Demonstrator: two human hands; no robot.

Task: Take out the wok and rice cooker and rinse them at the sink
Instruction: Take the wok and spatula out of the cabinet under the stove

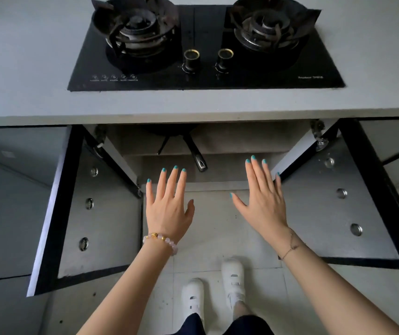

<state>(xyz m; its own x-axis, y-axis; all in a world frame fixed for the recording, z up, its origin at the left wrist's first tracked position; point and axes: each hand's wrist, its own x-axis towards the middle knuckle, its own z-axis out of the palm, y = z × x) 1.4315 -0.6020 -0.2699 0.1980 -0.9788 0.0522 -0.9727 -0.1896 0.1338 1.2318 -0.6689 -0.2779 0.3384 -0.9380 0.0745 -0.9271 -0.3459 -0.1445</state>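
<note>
Your fingers [178,182] are straight and fanned wide on both hands, holding nothing. Your left hand [167,209] and right hand [263,204] hover palm-down, side by side, before an open cupboard under the countertop [24,76], touching no part of it. A bead bracelet [161,240] circles your left wrist and a thin chain [290,247] your right.

Just beyond your fingertips, between the two hands, a long dark handle [196,153] pokes out over the shelf [237,145] towards you. It belongs to the wok [169,129], whose black bowl sits far back, mostly hidden beneath the countertop. A thin dark rod [163,146] lies beside the handle; what it is cannot be told. The rice cooker is not in sight.

The left door [101,221] and right door [334,209] stand swung wide, flanking your arms. Above is a two-burner gas hob [205,78]. Below, your white shoes [233,279] stand on tile directly under the shelf edge.

The likely trouble:
- If you pull by the handle alone, the bowl may tip as it clears the shelf, or its rim may catch the counter's underside.
- The rod could be dragged out with the wok and fall onto your feet.
- Reaching deep could snag a bracelet on a door hinge [319,139].
</note>
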